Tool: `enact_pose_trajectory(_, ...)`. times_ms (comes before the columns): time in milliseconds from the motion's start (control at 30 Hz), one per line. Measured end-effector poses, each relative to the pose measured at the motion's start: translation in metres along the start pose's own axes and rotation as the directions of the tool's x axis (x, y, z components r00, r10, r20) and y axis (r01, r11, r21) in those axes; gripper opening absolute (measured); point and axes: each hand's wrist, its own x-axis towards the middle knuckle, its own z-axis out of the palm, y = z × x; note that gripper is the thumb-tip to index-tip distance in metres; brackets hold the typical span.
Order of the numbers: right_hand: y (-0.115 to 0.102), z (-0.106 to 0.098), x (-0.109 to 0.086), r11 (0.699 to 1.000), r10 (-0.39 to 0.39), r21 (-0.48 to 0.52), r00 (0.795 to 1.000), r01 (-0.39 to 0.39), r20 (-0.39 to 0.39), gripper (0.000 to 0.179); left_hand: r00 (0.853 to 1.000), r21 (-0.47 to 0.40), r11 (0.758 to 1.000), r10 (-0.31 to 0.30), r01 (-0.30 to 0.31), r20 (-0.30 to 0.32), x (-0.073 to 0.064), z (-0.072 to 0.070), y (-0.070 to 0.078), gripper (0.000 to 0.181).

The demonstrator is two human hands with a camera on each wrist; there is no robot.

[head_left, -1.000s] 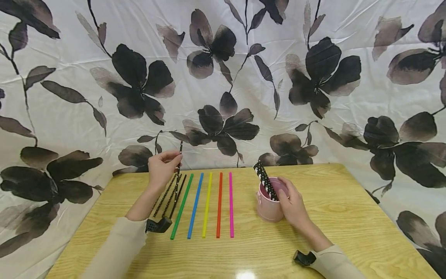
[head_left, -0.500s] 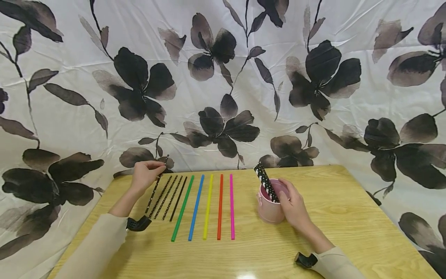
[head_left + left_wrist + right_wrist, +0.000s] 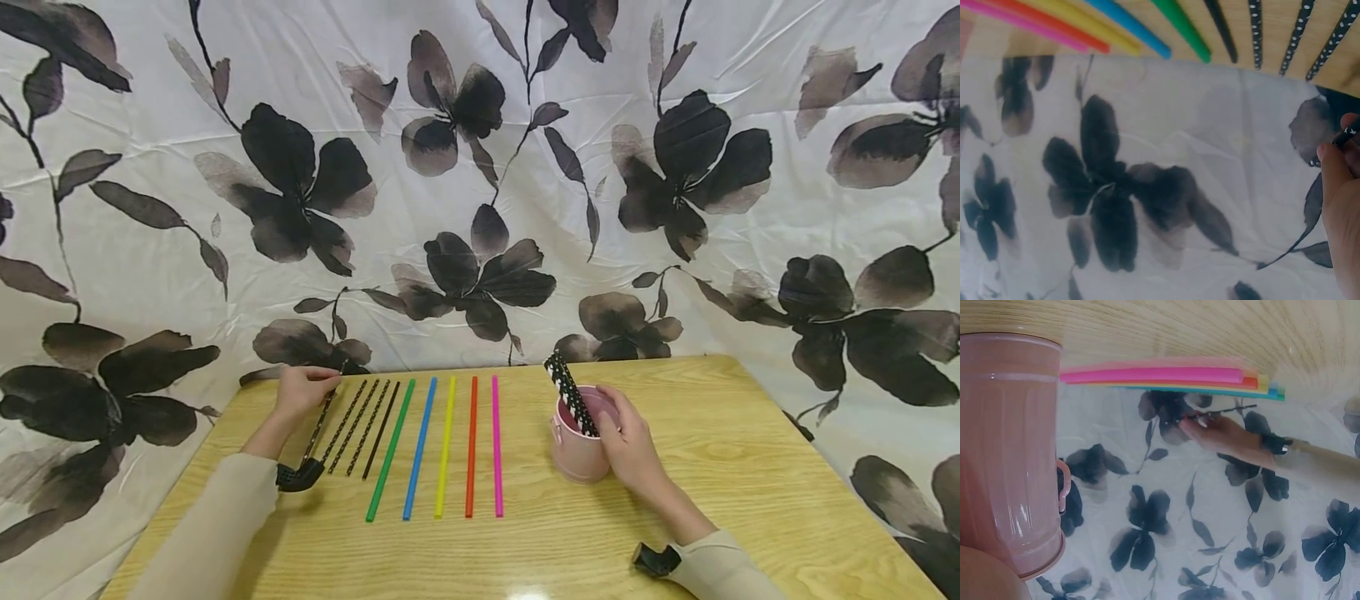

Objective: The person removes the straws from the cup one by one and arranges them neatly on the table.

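My left hand (image 3: 302, 392) pinches a black straw with white marks (image 3: 318, 427) near its far end, at the left end of a row of straws. In the left wrist view, thumb and fingers (image 3: 1335, 178) meet on that straw (image 3: 1350, 132). My right hand (image 3: 632, 442) grips the pink bucket (image 3: 573, 460) by its right side, thumb at the rim. A bundle of black-and-white patterned straws (image 3: 567, 387) leans to the left inside it. The right wrist view shows the bucket's ribbed wall (image 3: 1010, 456) and small handle.
Beside the held straw lie three black dotted straws (image 3: 358, 440), then a plain black straw (image 3: 381, 431), and green (image 3: 392, 450), blue (image 3: 420, 450), yellow (image 3: 446, 450), red (image 3: 471, 450) and pink (image 3: 497, 450) ones. A floral cloth (image 3: 585, 275) hangs behind the wooden table (image 3: 750, 467).
My left hand has carried the straw leftward from above the dotted straws and lowered it toward the table at the row's left end. The right hand stays on the bucket.
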Motion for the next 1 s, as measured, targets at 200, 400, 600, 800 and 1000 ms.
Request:
enact_pose_trajectory(200, 0.001, 0.001, 0.0, 1.0, -0.002, 0.013, 1.0, 0.002, -0.008, 0.037, 1.0, 0.039, 0.999, -0.021, 0.02, 0.01, 0.002, 0.001, -0.017, 0.022)
enact_pose_trajectory(400, 0.002, 0.003, 0.001, 1.0, -0.009, 0.004, 1.0, 0.009, -0.012, 0.037, 0.999, 0.079, 0.997, -0.029, 0.025, 0.038, 0.006, 0.003, -0.025, 0.023)
enact_pose_trajectory(600, 0.002, 0.003, 0.001, 1.0, -0.015, 0.007, 1.0, 0.015, -0.003, 0.037, 0.996, 0.084, 0.995, -0.059, 0.053, 0.072, 0.008, 0.007, -0.022, 0.024)
enact_pose_trajectory(800, 0.002, 0.002, 0.002, 1.0, -0.004, 0.021, 1.0, 0.004, 0.003, 0.037, 0.99, 0.112, 0.991, -0.088, 0.076, 0.107, 0.007, 0.01, -0.016, 0.023)
enact_pose_trajectory(1000, 0.003, 0.001, 0.002, 1.0, -0.003, 0.015, 1.0, 0.003, 0.0, 0.036, 0.99, 0.137, 0.988, -0.085, 0.069, 0.109, 0.01, 0.012, -0.017, 0.023)
